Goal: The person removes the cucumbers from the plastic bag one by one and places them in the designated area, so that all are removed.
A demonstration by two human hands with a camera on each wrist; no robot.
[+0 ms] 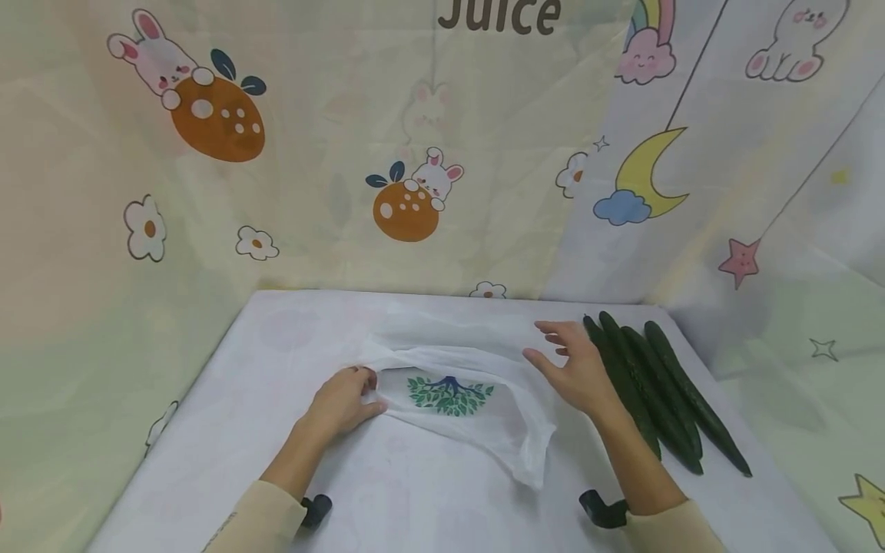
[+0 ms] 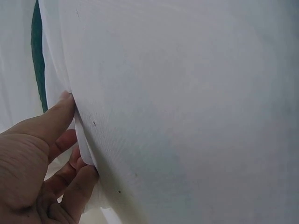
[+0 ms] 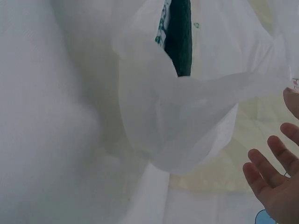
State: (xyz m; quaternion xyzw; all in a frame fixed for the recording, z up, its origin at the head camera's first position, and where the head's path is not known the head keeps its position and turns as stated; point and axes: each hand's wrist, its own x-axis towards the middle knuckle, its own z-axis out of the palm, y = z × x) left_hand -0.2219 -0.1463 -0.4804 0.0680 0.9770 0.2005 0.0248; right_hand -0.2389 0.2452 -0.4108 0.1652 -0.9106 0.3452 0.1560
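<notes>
A thin white plastic bag (image 1: 449, 399) with a green leafy tree print lies on the table, its mouth gaping. My left hand (image 1: 343, 403) pinches the left edge of the mouth between thumb and fingers. Raised just off the bag's right side, my right hand (image 1: 577, 372) has its fingers spread and holds nothing. In the right wrist view a dark green cucumber (image 3: 182, 46) shows through the bag's opening; most of it is hidden by the plastic. The left wrist view catches a narrow strip of this cucumber (image 2: 37, 56) beside the thumb.
Several long cucumbers (image 1: 698, 399) lie side by side at the right of the white-covered table (image 1: 263, 369), close to my right forearm. A printed cloth (image 1: 318, 192) hangs behind the table. Black wrist-camera mounts (image 1: 604, 510) protrude from both sleeves.
</notes>
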